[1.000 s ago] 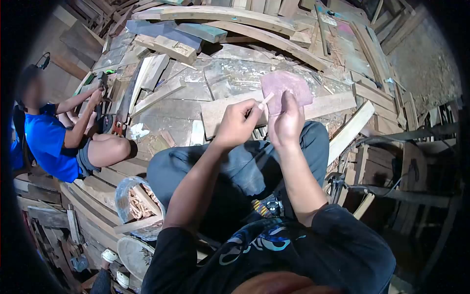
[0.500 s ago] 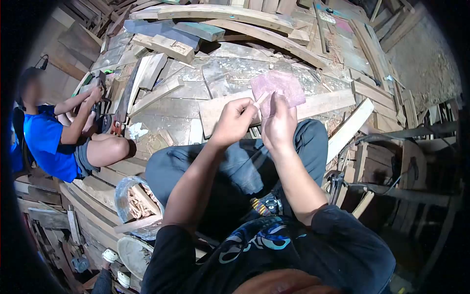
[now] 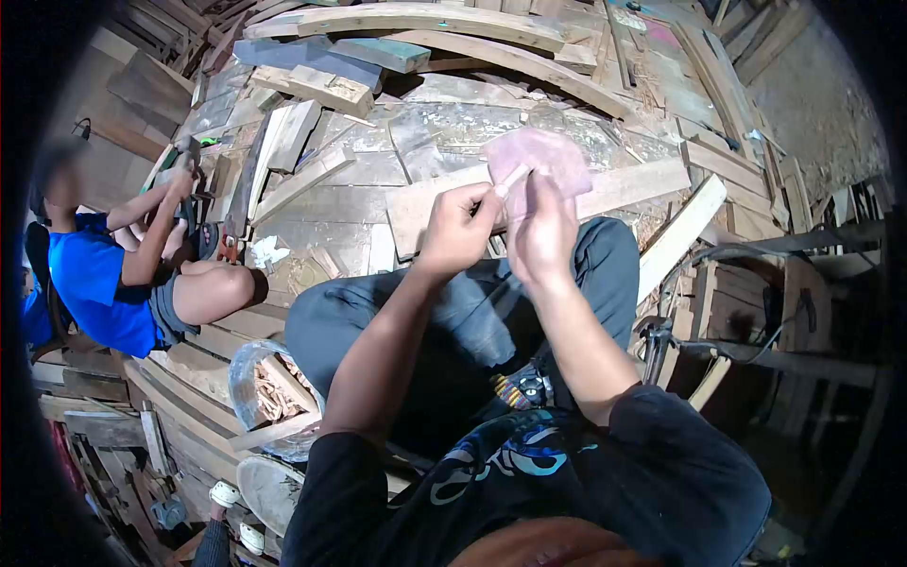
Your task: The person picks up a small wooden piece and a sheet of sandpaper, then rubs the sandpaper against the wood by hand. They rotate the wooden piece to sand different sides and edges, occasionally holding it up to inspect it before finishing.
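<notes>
My left hand [image 3: 458, 229] pinches a small pale wooden peg [image 3: 512, 180] between thumb and fingertips. Its tip points up and right, against a pink sheet of sandpaper [image 3: 559, 156]. My right hand [image 3: 543, 231] holds that sheet from below, thumb on top and fingers hidden behind it. Both hands are close together above my lap. Beneath them a flat wooden board [image 3: 633, 187] lies across the floor in front of my knees.
A tub [image 3: 248, 386] of wooden pieces stands left of my knee, a round lid-like disc [image 3: 271, 491] beside it. At left, a person in a blue shirt [image 3: 99, 283] sits working. Curved beams [image 3: 430, 21] lie ahead; a metal clamp-like tool [image 3: 654, 345] is at right.
The whole view has shifted slightly. Both hands stay close together at the sandpaper, with the peg moved a little against it and the sheet's edge slightly shifted.
</notes>
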A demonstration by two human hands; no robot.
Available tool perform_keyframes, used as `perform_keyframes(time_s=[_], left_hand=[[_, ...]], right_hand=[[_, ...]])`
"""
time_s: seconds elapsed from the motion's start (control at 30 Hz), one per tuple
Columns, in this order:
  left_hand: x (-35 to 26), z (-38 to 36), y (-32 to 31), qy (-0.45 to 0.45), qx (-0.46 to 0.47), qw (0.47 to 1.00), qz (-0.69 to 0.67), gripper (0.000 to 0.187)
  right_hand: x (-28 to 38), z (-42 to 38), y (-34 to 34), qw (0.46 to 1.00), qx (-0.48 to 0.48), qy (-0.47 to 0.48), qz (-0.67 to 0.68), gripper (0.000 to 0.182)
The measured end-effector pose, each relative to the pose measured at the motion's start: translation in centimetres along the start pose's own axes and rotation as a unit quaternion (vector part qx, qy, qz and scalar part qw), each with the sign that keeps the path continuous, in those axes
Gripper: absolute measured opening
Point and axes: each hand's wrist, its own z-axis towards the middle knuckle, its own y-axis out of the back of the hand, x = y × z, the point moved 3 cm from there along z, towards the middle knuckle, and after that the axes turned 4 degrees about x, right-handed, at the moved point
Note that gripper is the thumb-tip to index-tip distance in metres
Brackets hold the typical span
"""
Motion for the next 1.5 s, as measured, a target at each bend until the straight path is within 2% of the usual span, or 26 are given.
perform_keyframes(time_s=[0.1, 0.13, 0.17, 0.23, 0.27, 0.37, 0.4, 0.5, 0.53, 0.57, 0.67, 0.77, 0.83, 0.9, 0.93, 1.03, 1.07, 1.17, 1.2, 1.23, 1.27, 1.33, 1.37, 1.43, 1.47, 1.5], left_hand=[[0.5, 0.1, 0.3, 0.032, 0.04, 0.999, 0.018, 0.03], [0.7, 0.0, 0.3, 0.027, 0.031, 0.999, 0.011, 0.03], [0.9, 0.0, 0.3, 0.022, 0.023, 0.999, 0.004, 0.03], [1.1, 0.0, 0.2, 0.01, 0.008, 1.0, -0.01, 0.03], [0.6, 0.0, 0.5, 0.058, 0.018, 0.998, -0.034, 0.029], [-0.5, 0.1, 0.6, 0.029, 0.048, 0.998, 0.005, 0.028], [0.3, 0.0, 0.7, 0.02, 0.054, 0.998, 0.026, 0.028], [1.4, -0.1, 0.8, 0.037, 0.009, 0.998, -0.043, 0.032], [1.2, 0.0, 1.0, 0.03, 0.021, 0.999, -0.027, 0.032], [0.9, 0.0, 0.9, 0.032, 0.04, 0.999, -0.009, 0.032], [0.5, 0.1, 0.6, 0.019, 0.069, 0.996, 0.043, 0.033], [0.9, 0.3, 0.8, 0.051, 0.045, 0.997, -0.023, 0.033], [-0.3, 0.0, 0.6, 0.124, 0.092, 0.986, -0.067, 0.034], [0.1, 0.3, 0.5, 0.009, 0.094, 0.995, 0.022, 0.034], [0.6, 0.0, 0.5, 0.05, 0.062, 0.997, -0.006, 0.033], [0.8, 0.0, 0.9, 0.0, 0.043, 0.999, 0.009, 0.032], [-0.3, -0.1, 0.6, 0.1, 0.086, 0.99, -0.046, 0.032], [0.7, 0.0, 0.6, 0.058, 0.057, 0.997, 0.01, 0.032], [1.2, 0.1, 0.7, 0.031, 0.029, 0.999, -0.021, 0.032], [1.6, 0.1, 0.7, 0.039, 0.051, 0.998, -0.006, 0.032], [1.6, 0.0, 0.7, 0.046, 0.072, 0.996, 0.009, 0.032], [1.4, 0.0, 0.8, 0.058, 0.112, 0.991, 0.036, 0.032], [1.3, 0.1, 0.8, 0.051, 0.087, 0.995, 0.018, 0.029], [1.0, 0.0, 0.6, 0.041, 0.044, 0.998, -0.013, 0.025], [1.0, 0.1, 0.8, 0.053, 0.045, 0.997, -0.013, 0.025], [0.8, 0.0, 0.6, 0.047, 0.052, 0.998, 0.001, 0.025]], right_hand=[[-0.3, 0.8, 1.2, 0.999, 0.032, -0.029, 0.007, 0.02], [-0.1, 1.2, 1.4, 1.0, 0.027, 0.001, 0.002, 0.02], [0.0, 1.0, 1.6, 1.0, 0.004, -0.004, 0.002, 0.021], [-0.7, 0.2, 0.6, 1.0, 0.024, -0.006, 0.017, 0.022], [-0.3, -0.5, -0.5, 1.0, 0.019, 0.002, 0.007, 0.023], [-0.2, 1.2, 0.6, 0.999, 0.038, 0.007, 0.004, 0.022], [0.0, 1.6, 0.9, 1.0, 0.008, 0.009, 0.009, 0.023], [-0.8, -0.5, -0.2, 0.999, 0.034, 0.0, 0.01, 0.024], [-0.7, -0.3, -0.6, 0.999, 0.0, 0.005, 0.034, 0.024], [-0.4, 0.3, 0.2, 0.999, 0.029, -0.025, 0.02, 0.026], [0.2, 1.5, 1.5, 1.0, 0.013, -0.001, 0.012, 0.024], [-0.5, -0.6, -0.4, 0.999, -0.023, 0.002, 0.029, 0.02], [-0.5, 0.5, 1.2, 0.999, -0.014, -0.025, 0.014, 0.023], [0.3, 1.1, 1.1, 1.0, 0.021, 0.005, 0.006, 0.024], [-0.2, 0.5, 0.9, 1.0, -0.018, 0.016, 0.003, 0.026], [-0.8, 0.4, 0.9, 1.0, 0.016, -0.015, 0.006, 0.028], [-0.2, 0.8, 1.1, 1.0, 0.02, -0.008, 0.006, 0.028], [-0.2, 0.8, 0.9, 1.0, 0.004, -0.004, 0.006, 0.027], [-0.5, 0.1, 0.3, 1.0, 0.012, -0.006, 0.012, 0.026], [-0.7, -0.3, -0.1, 1.0, 0.019, -0.007, 0.017, 0.025], [-0.8, 0.8, 1.3, 0.997, 0.069, -0.032, 0.0, 0.026], [-0.1, 1.5, 2.0, 0.999, 0.041, -0.017, 0.01, 0.028], [0.1, 1.7, 2.3, 0.999, 0.046, -0.013, 0.013, 0.029], [-0.6, -0.3, 0.2, 0.999, -0.007, -0.021, 0.023, 0.025], [-0.6, -0.5, -0.1, 0.999, 0.028, 0.01, 0.026, 0.023], [-0.4, -0.3, 0.3, 1.0, 0.02, 0.002, 0.015, 0.025]])
